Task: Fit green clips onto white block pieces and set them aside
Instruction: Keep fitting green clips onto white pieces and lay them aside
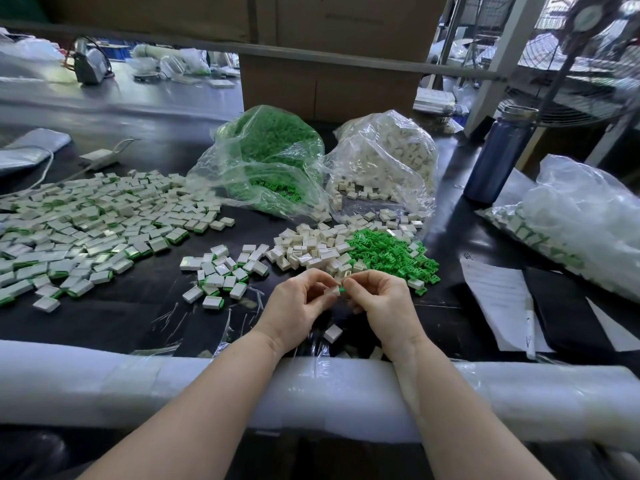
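Observation:
My left hand (300, 300) pinches a small white block piece (331, 291) just above the black table near its front edge. My right hand (380, 299) pinches a green clip (342, 289) against the block's right end. Behind my hands lie a heap of loose white blocks (311, 252) and a heap of loose green clips (388, 256). Fitted pieces, white with green edges, form a small cluster (221, 275) to the left of my hands and a wide spread (86, 223) at far left. One white block (333, 333) lies under my wrists.
An open bag of green clips (266, 157) and an open bag of white blocks (384, 157) stand behind the heaps. A blue bottle (498, 157), papers (498, 299) and another plastic bag (581, 223) sit at right. A padded white roll (138, 379) lines the front edge.

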Tool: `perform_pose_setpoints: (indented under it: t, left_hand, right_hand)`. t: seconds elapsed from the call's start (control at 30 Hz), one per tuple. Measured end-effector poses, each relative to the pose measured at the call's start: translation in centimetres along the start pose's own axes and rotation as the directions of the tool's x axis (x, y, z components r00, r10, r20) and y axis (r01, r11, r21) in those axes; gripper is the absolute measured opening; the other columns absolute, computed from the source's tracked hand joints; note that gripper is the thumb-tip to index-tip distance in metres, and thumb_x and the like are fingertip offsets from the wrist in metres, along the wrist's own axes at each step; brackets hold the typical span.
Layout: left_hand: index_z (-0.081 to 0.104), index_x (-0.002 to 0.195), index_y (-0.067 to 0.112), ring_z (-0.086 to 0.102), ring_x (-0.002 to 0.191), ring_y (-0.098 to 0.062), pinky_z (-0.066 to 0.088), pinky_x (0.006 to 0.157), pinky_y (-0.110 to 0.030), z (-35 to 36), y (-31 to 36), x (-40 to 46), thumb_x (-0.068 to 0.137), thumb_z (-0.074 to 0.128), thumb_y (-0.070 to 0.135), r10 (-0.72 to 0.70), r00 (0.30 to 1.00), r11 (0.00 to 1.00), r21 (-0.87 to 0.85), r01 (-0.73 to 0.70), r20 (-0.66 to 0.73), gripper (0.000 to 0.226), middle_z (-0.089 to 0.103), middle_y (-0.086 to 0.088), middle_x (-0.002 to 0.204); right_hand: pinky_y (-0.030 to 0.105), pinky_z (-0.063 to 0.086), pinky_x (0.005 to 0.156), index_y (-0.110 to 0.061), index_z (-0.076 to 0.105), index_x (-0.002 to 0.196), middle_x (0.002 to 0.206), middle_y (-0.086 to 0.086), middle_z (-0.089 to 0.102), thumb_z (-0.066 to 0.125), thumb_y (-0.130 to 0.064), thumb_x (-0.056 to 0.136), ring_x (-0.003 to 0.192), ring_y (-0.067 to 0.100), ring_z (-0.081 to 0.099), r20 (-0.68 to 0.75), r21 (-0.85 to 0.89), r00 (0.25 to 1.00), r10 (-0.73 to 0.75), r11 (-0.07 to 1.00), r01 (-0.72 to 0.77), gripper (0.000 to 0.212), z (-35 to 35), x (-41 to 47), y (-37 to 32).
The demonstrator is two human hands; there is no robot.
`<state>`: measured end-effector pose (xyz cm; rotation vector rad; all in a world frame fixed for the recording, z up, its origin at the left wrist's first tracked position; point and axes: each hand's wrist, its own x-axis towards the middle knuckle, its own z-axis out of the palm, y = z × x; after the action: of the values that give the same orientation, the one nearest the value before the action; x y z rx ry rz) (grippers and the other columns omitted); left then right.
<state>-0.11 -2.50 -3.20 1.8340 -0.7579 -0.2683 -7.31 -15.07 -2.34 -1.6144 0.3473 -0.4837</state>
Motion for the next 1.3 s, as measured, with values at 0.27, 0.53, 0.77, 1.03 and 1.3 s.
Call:
perform_pose_setpoints:
  t: [0.27,0.53,0.77,1.03,1.3]
  left_hand:
    - [0.067,0.085,0.024,0.064,0.079,-0.009,0.048,0.077,-0.014,-0.18,-0.13,0.27,0.090,0.059,0.018,-0.047,0.999,0.999,0.003,0.047,-0.003,0.011,0.069,0.006,0.081]
    - [0.070,0.088,0.013,0.066,0.082,-0.023,0.051,0.085,-0.043,-0.27,-0.25,0.27,0.092,0.056,0.016,-0.064,0.997,0.998,0.013,0.063,0.042,0.016,0.071,-0.007,0.083]
    - [0.067,0.079,0.020,0.053,0.067,-0.007,0.046,0.075,-0.029,-0.29,-0.18,0.08,0.092,0.056,0.016,-0.025,0.997,0.996,0.090,0.018,0.075,0.018,0.060,0.009,0.067]
    - [0.071,0.093,0.013,0.060,0.081,-0.014,0.048,0.081,-0.029,-0.20,-0.14,-0.01,0.091,0.057,0.018,-0.014,0.998,0.982,0.191,0.001,0.066,0.015,0.066,0.003,0.081]
    - [0.071,0.096,0.011,0.061,0.084,-0.019,0.046,0.080,-0.027,-0.14,0.17,0.02,0.091,0.057,0.017,-0.011,0.997,0.969,0.245,-0.010,0.080,0.016,0.066,-0.003,0.085]
  right_hand:
    - [0.013,0.044,0.048,-0.012,0.063,0.071,0.060,0.002,0.062,0.064,-0.002,0.085,0.047,0.001,0.054,0.002,-0.101,1.000,0.018,0.995,-0.018,0.017,0.10,0.02,0.18]
    - [0.013,0.040,0.047,-0.013,0.062,0.068,0.054,-0.004,0.057,0.065,-0.005,0.084,0.043,-0.001,0.048,0.044,-0.193,0.999,0.029,0.981,-0.020,0.019,0.17,-0.06,0.06]
    - [0.022,0.043,0.053,-0.014,0.061,0.066,0.057,0.002,0.057,0.065,-0.007,0.084,0.050,0.009,0.048,0.026,-0.284,0.998,0.049,0.958,-0.040,0.020,0.20,0.05,0.11]
    - [0.017,0.042,0.052,-0.014,0.061,0.066,0.058,0.002,0.057,0.064,-0.006,0.084,0.050,0.006,0.047,0.074,-0.311,0.995,0.066,0.949,-0.040,0.020,-0.06,0.02,-0.02]
    - [0.018,0.043,0.054,-0.014,0.062,0.065,0.055,-0.004,0.058,0.065,-0.005,0.083,0.048,0.001,0.049,0.101,-0.314,0.993,0.058,0.949,-0.024,0.021,-0.08,-0.04,0.01]
